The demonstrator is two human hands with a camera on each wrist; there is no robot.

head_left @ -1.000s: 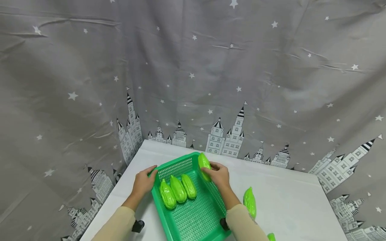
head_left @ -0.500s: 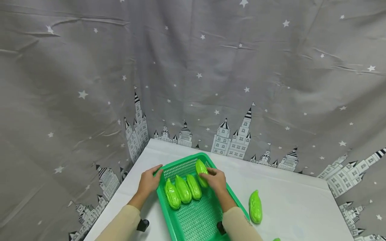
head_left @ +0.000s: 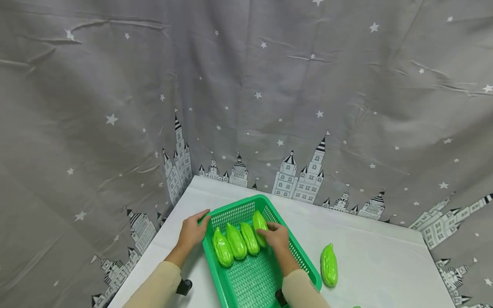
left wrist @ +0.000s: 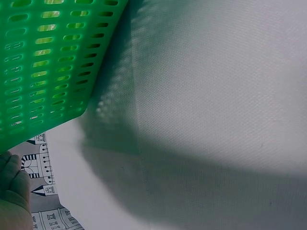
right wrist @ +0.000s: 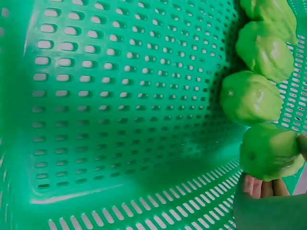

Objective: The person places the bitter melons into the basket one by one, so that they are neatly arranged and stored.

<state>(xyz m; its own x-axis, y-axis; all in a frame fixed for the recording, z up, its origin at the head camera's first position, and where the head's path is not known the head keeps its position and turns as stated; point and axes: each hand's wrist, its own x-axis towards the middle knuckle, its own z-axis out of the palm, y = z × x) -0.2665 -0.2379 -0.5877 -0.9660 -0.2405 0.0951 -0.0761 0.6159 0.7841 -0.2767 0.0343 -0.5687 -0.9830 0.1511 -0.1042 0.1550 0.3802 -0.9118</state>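
Inside the green plastic basket (head_left: 218,282), several glossy bright green gourds with pointed ends lie side by side at the far end. My right hand (head_left: 278,236) reaches in over the right wall and holds the rightmost gourd (head_left: 259,222) between thumb and fingers. That gourd (right wrist: 268,152) lies beside its neighbour in the right wrist view, with fingertips under it. My left hand (head_left: 192,229) grips the basket's far left corner, thumb and fingers at the rim. In the left wrist view, only part of the left hand (left wrist: 13,191) shows beyond the basket wall (left wrist: 53,62).
Another green gourd (head_left: 329,265) lies on the white tabletop (head_left: 377,261), right of the basket. A green tip of something shows at the bottom edge. Grey curtain (head_left: 246,107) with stars and castles stands behind the table and along its left side.
My right hand has lowered the gourd from above the basket's right rim into the basket, beside the others. My left hand has stayed at the corner. The head view has shifted slightly.
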